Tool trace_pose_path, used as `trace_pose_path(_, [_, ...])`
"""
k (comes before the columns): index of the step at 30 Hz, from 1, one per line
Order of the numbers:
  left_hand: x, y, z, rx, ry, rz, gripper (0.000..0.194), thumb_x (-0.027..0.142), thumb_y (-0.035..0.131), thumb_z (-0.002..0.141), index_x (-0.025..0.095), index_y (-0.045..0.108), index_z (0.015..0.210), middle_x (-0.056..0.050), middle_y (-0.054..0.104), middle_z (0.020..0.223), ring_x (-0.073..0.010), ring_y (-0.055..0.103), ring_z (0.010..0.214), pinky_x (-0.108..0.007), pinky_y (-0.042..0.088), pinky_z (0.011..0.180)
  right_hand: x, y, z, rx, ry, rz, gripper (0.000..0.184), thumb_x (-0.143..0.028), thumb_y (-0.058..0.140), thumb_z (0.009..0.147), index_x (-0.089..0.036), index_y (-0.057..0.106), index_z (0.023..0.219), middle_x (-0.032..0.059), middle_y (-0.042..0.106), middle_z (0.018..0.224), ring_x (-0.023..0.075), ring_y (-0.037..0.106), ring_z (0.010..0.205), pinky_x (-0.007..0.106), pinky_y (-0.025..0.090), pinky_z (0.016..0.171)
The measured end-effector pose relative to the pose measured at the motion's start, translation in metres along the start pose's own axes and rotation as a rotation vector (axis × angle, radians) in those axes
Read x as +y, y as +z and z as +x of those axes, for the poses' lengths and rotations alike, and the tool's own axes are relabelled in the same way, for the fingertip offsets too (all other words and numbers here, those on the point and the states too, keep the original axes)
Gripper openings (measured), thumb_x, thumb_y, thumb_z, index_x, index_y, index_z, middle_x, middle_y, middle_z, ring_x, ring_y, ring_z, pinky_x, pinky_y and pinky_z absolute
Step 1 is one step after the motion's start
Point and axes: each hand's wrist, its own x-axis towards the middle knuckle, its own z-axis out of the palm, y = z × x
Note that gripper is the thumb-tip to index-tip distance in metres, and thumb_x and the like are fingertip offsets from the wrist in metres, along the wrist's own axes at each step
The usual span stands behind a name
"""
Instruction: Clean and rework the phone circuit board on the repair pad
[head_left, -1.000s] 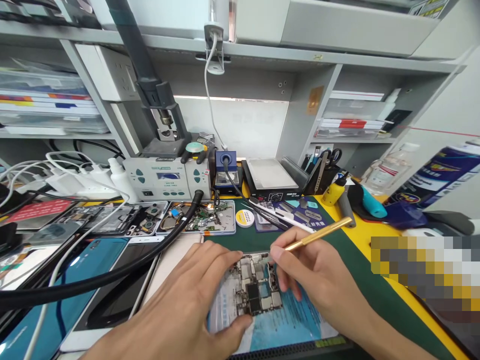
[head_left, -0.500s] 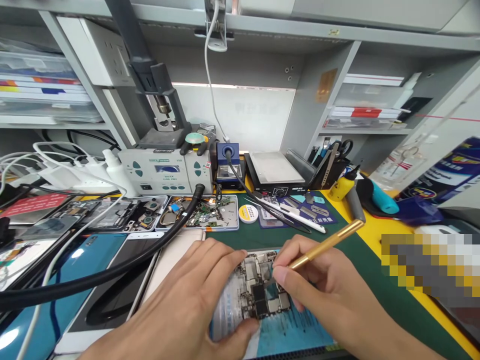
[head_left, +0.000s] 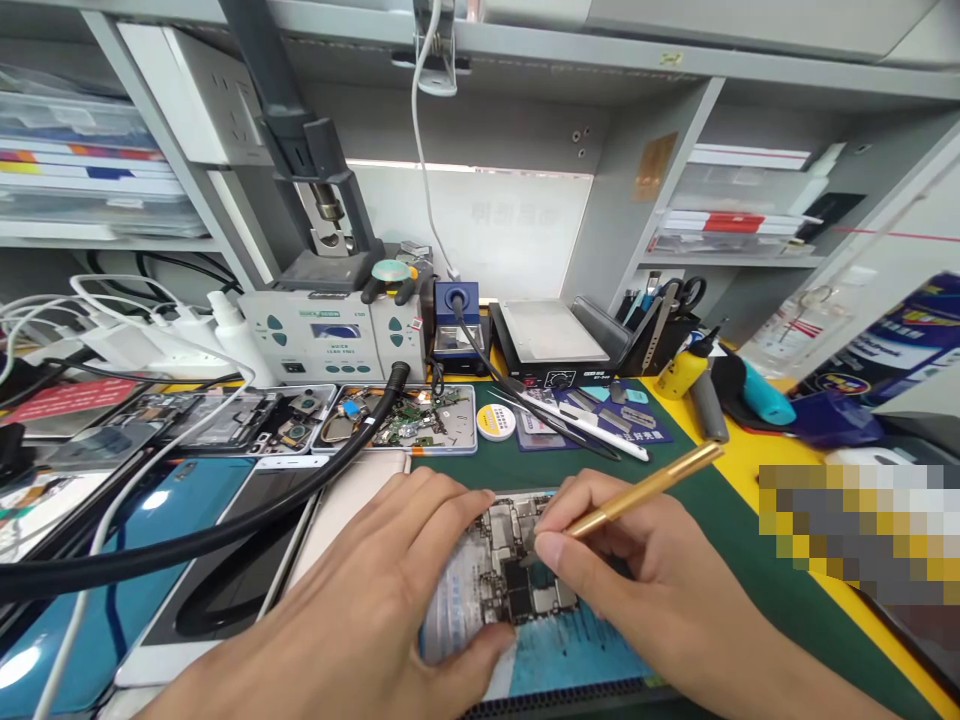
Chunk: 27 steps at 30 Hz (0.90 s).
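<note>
A phone circuit board [head_left: 516,578], with dark and silver shielded chips, lies on a blue and white printed pad [head_left: 551,660]. My left hand [head_left: 360,580] braces it from the left, fingers at its upper edge and thumb at its lower left. In a pen grip, my right hand [head_left: 637,560] holds a slim gold-handled tool [head_left: 637,492] over the board's upper right. Its tip points down left toward the board beside the dark chip; I cannot tell its shape or whether it touches. Fingers of my right hand cover the board's right side.
A grey hot-air station [head_left: 337,338] with a thick black hose [head_left: 247,555] stands behind at left. Phones, including a blue one [head_left: 142,545], lie left. Behind the board are a parts tray [head_left: 450,425], white tweezers [head_left: 600,425], a heating plate [head_left: 555,332] and a yellow bottle [head_left: 682,370].
The camera view has tilted and shifted slightly. My right hand and the gold-handled tool have moved a little left and inward over the board. My left hand keeps its place on the board.
</note>
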Motion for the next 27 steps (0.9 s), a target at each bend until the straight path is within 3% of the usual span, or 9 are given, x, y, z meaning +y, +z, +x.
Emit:
trace_pose_path(8, [-0.003,0.002,-0.003,-0.067,-0.031,-0.041,0.06,0.033,0.073,0.086,0.027,0.044,0.138,-0.005,0.06,0.126,-0.0264,0.06,0.119,-0.043,0.053,0.103,-0.004,0.001,0.0,-0.011,-0.023,-0.018,0.02,-0.038,0.061,0.099,-0.023,0.063,0.086,-0.0038,0.049,0.072,0.0115,0.042,0.06,0.022,0.036,0.051])
trace_pose_path(15, [-0.004,0.0,-0.004,-0.082,-0.029,-0.063,0.059,0.032,0.071,0.088,0.025,0.041,0.139,-0.007,0.059,0.127,-0.0255,0.057,0.12,-0.04,0.048,0.104,-0.008,0.0,0.002,0.132,-0.105,0.065,0.019,-0.032,0.066,0.095,-0.021,0.061,0.08,-0.0037,0.053,0.067,0.009,0.043,0.051,0.022,0.035,0.046])
trace_pose_path(21, [-0.006,0.001,-0.004,-0.065,-0.004,-0.031,0.059,0.035,0.071,0.088,0.024,0.041,0.138,-0.007,0.059,0.125,-0.0257,0.06,0.115,-0.04,0.051,0.1,-0.008,-0.01,0.009,0.443,-0.253,0.175,0.024,-0.04,0.066,0.097,-0.021,0.06,0.083,-0.0048,0.053,0.059,0.0096,0.047,0.044,0.024,0.035,0.042])
trace_pose_path(25, [-0.006,0.002,-0.006,-0.058,-0.012,0.005,0.058,0.039,0.069,0.089,0.026,0.041,0.138,-0.008,0.059,0.126,-0.0281,0.06,0.117,-0.043,0.052,0.101,-0.004,-0.038,0.019,0.752,-0.334,0.08,0.035,-0.05,0.058,0.1,-0.023,0.053,0.078,-0.0079,0.041,0.056,0.0096,0.044,0.042,0.025,0.033,0.041])
trace_pose_path(27, [-0.006,0.003,-0.008,-0.038,-0.01,0.015,0.055,0.04,0.068,0.089,0.027,0.042,0.136,-0.008,0.061,0.124,-0.0287,0.062,0.116,-0.044,0.053,0.099,-0.001,-0.056,0.023,0.826,-0.323,-0.029,0.036,-0.051,0.054,0.1,-0.023,0.052,0.077,-0.0077,0.04,0.056,0.0105,0.044,0.044,0.026,0.034,0.043])
